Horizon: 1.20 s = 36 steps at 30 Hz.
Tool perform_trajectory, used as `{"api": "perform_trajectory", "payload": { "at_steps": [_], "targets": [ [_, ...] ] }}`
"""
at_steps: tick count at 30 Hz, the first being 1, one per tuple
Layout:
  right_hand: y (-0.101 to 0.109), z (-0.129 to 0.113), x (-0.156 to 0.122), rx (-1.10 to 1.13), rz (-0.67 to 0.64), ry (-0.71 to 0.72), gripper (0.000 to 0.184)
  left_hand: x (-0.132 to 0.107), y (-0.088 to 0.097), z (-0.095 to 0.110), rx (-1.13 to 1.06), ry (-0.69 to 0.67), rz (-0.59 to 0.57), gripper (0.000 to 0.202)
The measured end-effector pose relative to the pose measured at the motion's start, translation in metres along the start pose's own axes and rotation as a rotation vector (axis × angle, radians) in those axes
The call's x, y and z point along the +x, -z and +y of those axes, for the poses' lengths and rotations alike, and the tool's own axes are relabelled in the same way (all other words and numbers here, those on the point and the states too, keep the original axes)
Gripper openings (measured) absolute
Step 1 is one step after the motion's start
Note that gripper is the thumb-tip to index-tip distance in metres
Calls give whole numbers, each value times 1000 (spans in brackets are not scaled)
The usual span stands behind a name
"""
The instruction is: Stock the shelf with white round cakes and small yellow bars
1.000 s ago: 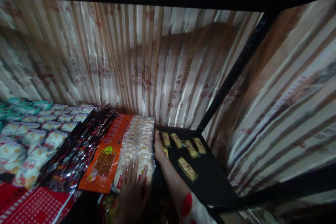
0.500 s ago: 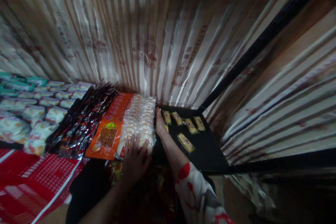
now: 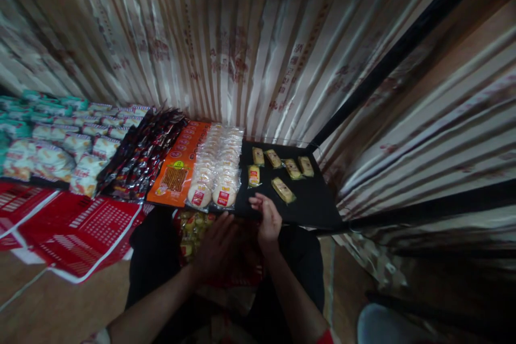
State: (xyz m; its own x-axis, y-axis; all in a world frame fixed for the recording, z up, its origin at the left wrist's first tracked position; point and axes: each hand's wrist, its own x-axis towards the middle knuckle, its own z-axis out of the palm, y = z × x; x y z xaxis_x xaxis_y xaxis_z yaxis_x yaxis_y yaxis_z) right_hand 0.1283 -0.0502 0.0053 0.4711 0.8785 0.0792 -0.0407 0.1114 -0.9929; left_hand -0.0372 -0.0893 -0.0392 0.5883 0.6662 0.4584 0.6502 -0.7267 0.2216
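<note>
With 12 o'clock at the back of the black shelf (image 3: 312,209), we find the red-labelled packet (image 3: 253,176) just beyond the right hand (image 3: 258,202), at about 12 o'clock from its fingertips and apart from them. Its long axis runs roughly from 12 to 6 o'clock. The slanted packet (image 3: 282,190) lies at about 2 o'clock from those fingers, its length set from near 10 to near 4. Our right hand is nearer to both; 4 more small packets lie farther back, making 6 in all.

The right fingers are partly curled above the front edge; we see nothing between them, but cannot tell whether they pinch something. Our left hand (image 3: 217,239) lies at about 8 o'clock from the right, its fingers stretched out beside the yellow packets (image 3: 194,228) below the shelf. Whether it touches them we cannot tell.

At 10 o'clock from the right fingers, the round white packets (image 3: 226,174) bound the room. Bare shelf opens at 3 to 4 o'clock, past the slanted packet; the black pole (image 3: 363,99) rises from the back corner at 1 to 2.
</note>
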Motion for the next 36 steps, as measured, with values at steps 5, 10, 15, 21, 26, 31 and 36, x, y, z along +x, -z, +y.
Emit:
{"api": "perform_trajectory", "payload": {
  "at_steps": [5,10,15,21,26,31,36],
  "targets": [
    [33,49,-47,-422,-276,-152,34,-34,-25,14,-58,133,-335,50],
    [39,83,-52,-751,-478,-163,31,-49,-41,17,-23,322,-473,50],
    [35,91,-55,-834,-525,-79,33,-59,-44,25,-20,346,-475,52],
    [32,93,-69,-1001,-532,41,33,-72,-51,25,-9,363,-531,44],
    [30,88,-77,-1060,-558,32,35,-79,-38,25,-85,326,-551,37],
    [30,82,-75,-1042,-551,30,34,-85,-21,28,-78,329,-747,56],
    [34,88,-77,-1039,-526,25,33,-90,-20,30,-15,380,-826,69]
  ]
}}
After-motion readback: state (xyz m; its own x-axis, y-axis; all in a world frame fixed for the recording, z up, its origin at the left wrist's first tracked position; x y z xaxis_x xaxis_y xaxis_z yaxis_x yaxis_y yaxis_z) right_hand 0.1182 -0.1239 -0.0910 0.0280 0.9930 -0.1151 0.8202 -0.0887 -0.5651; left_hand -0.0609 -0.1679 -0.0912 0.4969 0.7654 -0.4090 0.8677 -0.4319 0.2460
